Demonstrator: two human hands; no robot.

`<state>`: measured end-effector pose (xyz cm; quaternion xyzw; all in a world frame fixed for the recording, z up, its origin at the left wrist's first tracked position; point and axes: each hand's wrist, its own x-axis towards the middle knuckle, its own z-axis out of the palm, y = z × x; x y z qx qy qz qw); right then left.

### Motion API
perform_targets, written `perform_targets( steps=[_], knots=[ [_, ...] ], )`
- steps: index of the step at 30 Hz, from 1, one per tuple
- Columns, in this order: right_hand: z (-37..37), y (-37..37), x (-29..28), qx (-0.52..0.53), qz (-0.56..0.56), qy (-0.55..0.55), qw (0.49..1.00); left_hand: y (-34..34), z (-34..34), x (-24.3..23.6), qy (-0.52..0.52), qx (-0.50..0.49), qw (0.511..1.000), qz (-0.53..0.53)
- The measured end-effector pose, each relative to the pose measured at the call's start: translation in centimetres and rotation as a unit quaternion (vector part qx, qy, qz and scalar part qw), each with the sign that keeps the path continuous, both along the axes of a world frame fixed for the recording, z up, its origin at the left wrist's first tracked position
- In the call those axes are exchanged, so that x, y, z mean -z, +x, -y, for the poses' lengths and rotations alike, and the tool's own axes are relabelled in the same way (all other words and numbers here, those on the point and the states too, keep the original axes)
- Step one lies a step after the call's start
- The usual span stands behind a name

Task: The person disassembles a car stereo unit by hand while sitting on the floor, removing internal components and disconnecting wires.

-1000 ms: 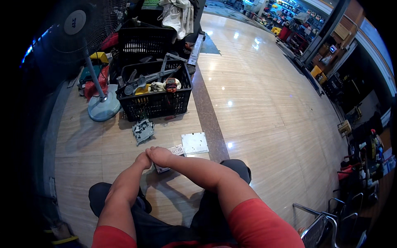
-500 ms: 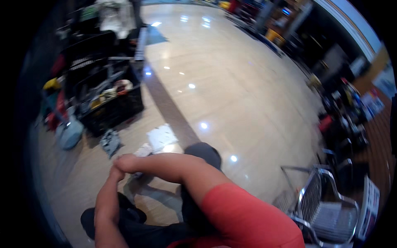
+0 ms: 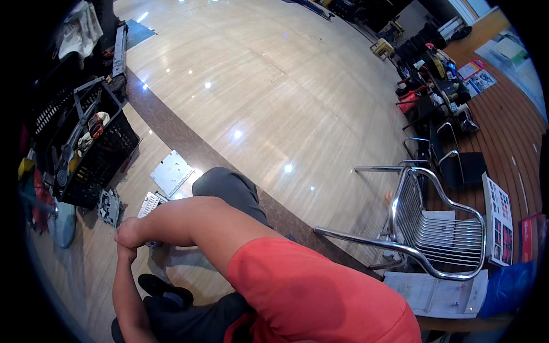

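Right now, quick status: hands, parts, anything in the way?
Left hand and right hand together, grip unclear. Slotted metal piece near right hand; white panel lying farther out. Right forearm blocks part of the view.

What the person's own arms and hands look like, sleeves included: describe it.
The right arm has a short red sleeve with a darker patch, and is bare below it. The left arm is bare as far as it shows. No glove is visible on the right hand or the partly hidden left hand.
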<state>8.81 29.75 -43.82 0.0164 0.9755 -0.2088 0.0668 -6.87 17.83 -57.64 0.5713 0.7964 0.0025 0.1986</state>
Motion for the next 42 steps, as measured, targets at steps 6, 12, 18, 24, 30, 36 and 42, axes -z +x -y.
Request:
perform_targets(
  steps=[6, 12, 18, 24, 30, 36, 42],
  knots=[
    [-1.3, 1.9, 1.9, 0.041, 0.019, -0.024, 0.999, 4.3, -2.3, -1.8, -0.026, -0.073, 0.988, 0.136],
    [0.3, -0.6, -0.1, -0.013, -0.019, 0.024, 0.999, -2.4, 0.1, 3.5, 0.108, 0.021, 0.994, -0.023],
    [0.0, 0.2, 1.3, 0.018, -0.011, 0.0, 1.0, 1.3, -0.8, -1.2, 0.035, -0.04, 0.996, 0.077],
    [0.1, 0.5, 1.4, 0.039, 0.044, 0.008, 0.998, 2.8, -1.5, -1.2, 0.011, -0.046, 0.994, 0.101],
    [-0.4, 0.2, 0.6, -0.005, 0.009, 0.033, 0.999, -0.7, -1.2, 3.3, 0.046, -0.044, 0.992, 0.109],
    [0.0, 1.5, 1.1, 0.084, -0.003, 0.033, 0.996, 2.5, -2.2, -1.0, -0.002, -0.047, 0.995, 0.09],
    [0.2, 0.0, 1.6, 0.015, 0.009, 0.037, 0.999, 2.9, -1.6, -1.9, 0.03, -0.039, 0.998, 0.033]
  ],
)
